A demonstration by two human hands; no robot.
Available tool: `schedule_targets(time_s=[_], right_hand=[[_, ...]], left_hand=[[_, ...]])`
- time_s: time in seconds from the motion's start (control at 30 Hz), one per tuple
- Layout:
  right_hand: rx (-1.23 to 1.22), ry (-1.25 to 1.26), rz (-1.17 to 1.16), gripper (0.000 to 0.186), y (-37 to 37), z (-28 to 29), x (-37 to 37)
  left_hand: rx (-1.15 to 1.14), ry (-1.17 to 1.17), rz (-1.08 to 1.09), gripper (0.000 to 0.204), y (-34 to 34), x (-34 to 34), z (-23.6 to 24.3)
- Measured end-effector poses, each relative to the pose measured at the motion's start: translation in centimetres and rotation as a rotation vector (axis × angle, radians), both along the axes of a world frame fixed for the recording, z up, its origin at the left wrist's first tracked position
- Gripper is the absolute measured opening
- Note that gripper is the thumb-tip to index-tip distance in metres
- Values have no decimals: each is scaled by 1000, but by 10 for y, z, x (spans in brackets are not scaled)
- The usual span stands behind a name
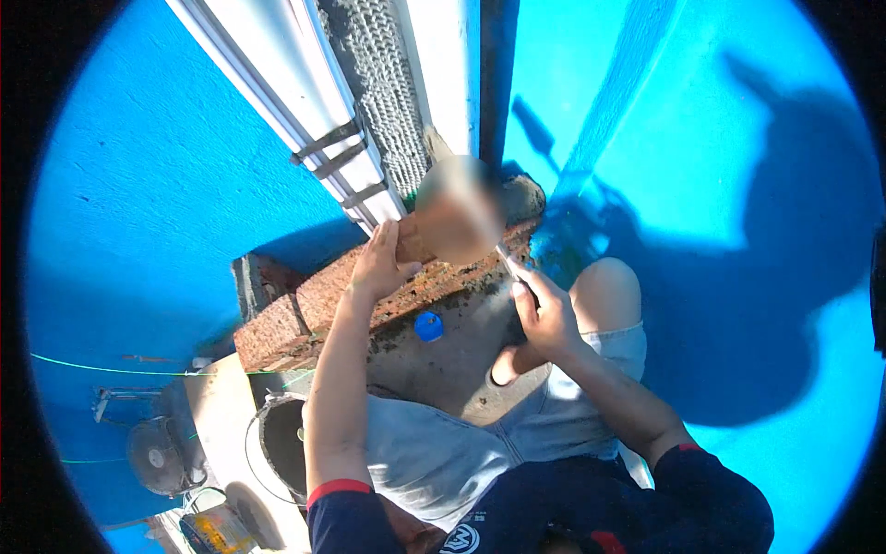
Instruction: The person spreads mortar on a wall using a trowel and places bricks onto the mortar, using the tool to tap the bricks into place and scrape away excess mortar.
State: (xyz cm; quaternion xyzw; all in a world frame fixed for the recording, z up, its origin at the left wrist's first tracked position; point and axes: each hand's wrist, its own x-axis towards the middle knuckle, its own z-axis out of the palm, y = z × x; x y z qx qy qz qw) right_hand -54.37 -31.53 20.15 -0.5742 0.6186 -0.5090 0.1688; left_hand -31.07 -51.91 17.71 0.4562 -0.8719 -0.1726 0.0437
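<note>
- The left hand [377,268] rests on the rough, red-brown brick ledge [325,284] below the grey, ridged mortar strip [380,97]; whether it clamps anything cannot be told;
- the right hand [546,319] is wrapped round a slim, pale tool [505,258], its far end blurred;
- tool work over the ledge seems in hand; the next move likely calls for steady bracing.

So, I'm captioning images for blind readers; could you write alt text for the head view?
A person's right hand grips a slim tool, its far end blurred, at a red brick ledge where the left hand rests. Bright blue walls stand either side, and a small blue object lies on the grey floor.
</note>
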Motion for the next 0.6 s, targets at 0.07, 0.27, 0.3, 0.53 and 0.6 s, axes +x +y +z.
schedule_targets(time_s=[0.07,0.27,0.3,0.53,0.6], right_hand=[[-52,68,-23,34,-5,-10,7],[185,115,34,35,-30,-30,5],[-5,155,-10,35,-28,-33,12],[83,32,51,28,-19,-26,16],[-9,70,31,30,-14,-32,13]], left_hand=[[-9,-34,-16,97,0,1,-7],[25,-25,0,96,-5,-7,-6],[19,-44,-3,96,-4,-4,-7],[-41,-22,-6,97,-4,4,-19],[-69,56,-33,97,-8,4,-19]])
